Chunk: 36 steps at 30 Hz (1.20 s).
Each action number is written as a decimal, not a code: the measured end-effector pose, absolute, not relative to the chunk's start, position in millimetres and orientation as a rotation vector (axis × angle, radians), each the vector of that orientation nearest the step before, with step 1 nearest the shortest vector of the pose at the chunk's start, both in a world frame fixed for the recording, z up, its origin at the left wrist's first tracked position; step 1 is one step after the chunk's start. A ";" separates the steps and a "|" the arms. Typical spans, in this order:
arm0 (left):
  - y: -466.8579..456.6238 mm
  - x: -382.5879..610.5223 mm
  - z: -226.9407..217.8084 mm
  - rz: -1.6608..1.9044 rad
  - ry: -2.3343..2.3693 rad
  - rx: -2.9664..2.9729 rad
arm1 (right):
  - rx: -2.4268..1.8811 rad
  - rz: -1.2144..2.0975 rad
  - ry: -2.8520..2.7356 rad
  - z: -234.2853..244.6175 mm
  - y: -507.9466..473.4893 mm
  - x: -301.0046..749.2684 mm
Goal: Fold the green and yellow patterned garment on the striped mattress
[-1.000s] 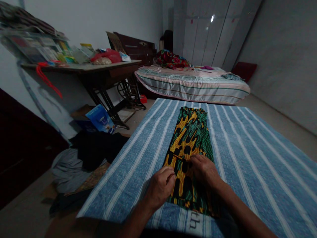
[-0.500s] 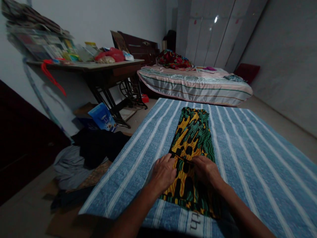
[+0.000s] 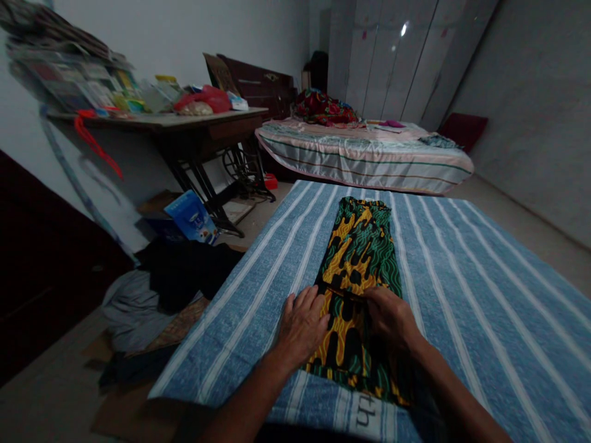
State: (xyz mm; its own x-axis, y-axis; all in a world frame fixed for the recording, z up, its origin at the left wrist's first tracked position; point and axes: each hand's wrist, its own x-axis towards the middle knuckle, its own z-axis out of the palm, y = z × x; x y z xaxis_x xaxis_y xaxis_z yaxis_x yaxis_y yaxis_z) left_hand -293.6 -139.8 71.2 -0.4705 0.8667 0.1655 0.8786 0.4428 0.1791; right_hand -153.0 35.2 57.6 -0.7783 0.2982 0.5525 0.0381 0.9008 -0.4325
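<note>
A green, yellow and black patterned cloth (image 3: pixel 360 246), folded into a long strip, lies on a blue and white striped sheet (image 3: pixel 462 289). My left hand (image 3: pixel 302 325) rests flat on the cloth's near left edge, fingers stretched out. My right hand (image 3: pixel 390 315) lies on the near right part, fingers pressed down at a fold line across the cloth. Both hands sit side by side on the near end of the strip.
A dark table (image 3: pixel 184 126) piled with papers and bags stands at the left. Dark clothes (image 3: pixel 175 277) and a blue box (image 3: pixel 191 216) lie on the floor beside the sheet. A mattress (image 3: pixel 364 157) with bedding lies beyond, before white wardrobes (image 3: pixel 392 61).
My left hand has opened from a loose curl and slid forward flat onto the cloth's left edge. My right hand has barely moved. The view shifted slightly.
</note>
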 end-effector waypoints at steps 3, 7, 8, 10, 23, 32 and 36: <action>-138.7 -293.3 73.1 -0.374 -2.636 -1.593 | -0.256 0.482 -2.482 57.0 32.6 -153.6; -138.8 -293.2 78.7 -0.364 -2.676 -1.612 | -0.239 0.399 -2.595 54.4 28.5 -153.1; -139.3 -293.5 81.0 -0.355 -2.689 -1.626 | -0.240 0.396 -2.596 54.8 28.0 -153.0; -139.7 -294.9 86.4 -0.347 -2.701 -1.664 | -0.251 0.385 -2.584 57.5 27.1 -153.5; -77.0 -313.0 91.1 -0.276 -2.720 -1.812 | -0.619 0.107 -2.779 51.9 11.7 -165.7; -79.3 -320.4 74.2 -0.122 -2.736 -1.804 | -0.687 0.117 -2.760 57.3 12.9 -168.6; -78.6 -319.4 78.0 -0.099 -2.731 -1.809 | -0.697 0.144 -2.741 68.2 36.1 -184.4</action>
